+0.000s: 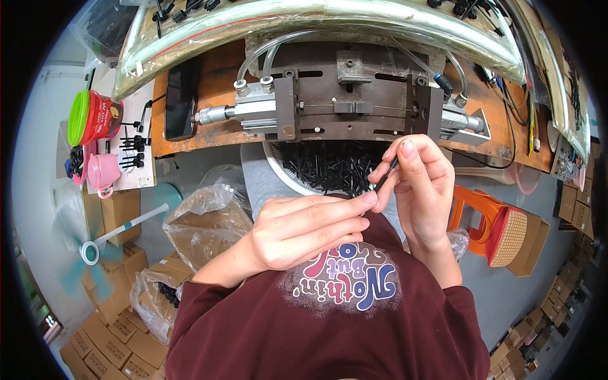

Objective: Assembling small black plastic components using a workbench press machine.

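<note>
item: thin black rod (384,179), small and pin-like, one piece.

location: clamped in the right hand (418,183), thumb and forefinger pressed together on its upper part; the grip sits at the top of the rod, near the tips of the fingers (400,151).

long axis: slanted, running from the right grip down and toward the left grip, so the free lower end points at the left hand (304,228).

left hand: fingers held together and extended, fingertips touching or just short of the rod's lower end; whether the left grip pinches the rod or only steadies it cannot be told, as the contact is hidden between the fingertips of both hands.

nearer hand: the right carries the rod; the left meets it from below and to the side.

beyond the grip: a round white basin (278,174) heaped with like black pieces, directly past both hands.

further beyond: a brown metal fixture (354,95) with a silvery cylinder (253,107) on one side and clear hoses (272,50) looping over it, mounted on a worn orange counter (209,82). the rod lies well short of the fixture.

left of the left grip: crumpled clear bags (202,215) and brown cartons (120,215).

right of the right grip: an orange stool (487,221).
</note>
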{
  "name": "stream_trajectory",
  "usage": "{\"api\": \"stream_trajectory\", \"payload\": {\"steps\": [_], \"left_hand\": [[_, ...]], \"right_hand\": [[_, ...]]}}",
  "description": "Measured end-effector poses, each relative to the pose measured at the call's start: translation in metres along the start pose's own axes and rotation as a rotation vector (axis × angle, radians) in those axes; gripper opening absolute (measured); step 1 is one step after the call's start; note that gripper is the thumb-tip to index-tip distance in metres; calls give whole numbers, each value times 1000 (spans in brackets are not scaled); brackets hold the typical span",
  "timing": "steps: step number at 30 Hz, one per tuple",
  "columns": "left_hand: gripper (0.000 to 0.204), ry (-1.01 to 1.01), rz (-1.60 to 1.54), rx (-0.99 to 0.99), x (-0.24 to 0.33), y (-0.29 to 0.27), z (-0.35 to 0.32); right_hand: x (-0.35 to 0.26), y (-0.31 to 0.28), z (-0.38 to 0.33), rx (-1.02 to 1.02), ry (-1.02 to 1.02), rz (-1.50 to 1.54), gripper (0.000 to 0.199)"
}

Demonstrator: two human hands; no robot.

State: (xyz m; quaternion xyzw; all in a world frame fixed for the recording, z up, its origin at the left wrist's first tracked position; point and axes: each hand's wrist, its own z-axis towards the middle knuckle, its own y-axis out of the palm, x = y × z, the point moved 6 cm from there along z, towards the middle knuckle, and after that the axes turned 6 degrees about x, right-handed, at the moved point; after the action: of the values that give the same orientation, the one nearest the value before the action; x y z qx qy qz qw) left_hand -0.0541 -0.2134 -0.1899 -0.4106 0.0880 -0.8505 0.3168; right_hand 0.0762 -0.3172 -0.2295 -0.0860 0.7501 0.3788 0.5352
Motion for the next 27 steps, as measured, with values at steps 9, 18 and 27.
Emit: {"api": "stream_trajectory", "payload": {"steps": [9,18,27], "left_hand": [[32,-6,-6,11,-1,0,1],[34,-21,-12,-1,-4,2,2],[30,-101,247,71,-34,17,2]], "right_hand": [[-3,4,-4,-41,-44,-61,19],[0,3,-4,-35,11,-29,14],[11,-24,1,102,36,-391,19]]}}
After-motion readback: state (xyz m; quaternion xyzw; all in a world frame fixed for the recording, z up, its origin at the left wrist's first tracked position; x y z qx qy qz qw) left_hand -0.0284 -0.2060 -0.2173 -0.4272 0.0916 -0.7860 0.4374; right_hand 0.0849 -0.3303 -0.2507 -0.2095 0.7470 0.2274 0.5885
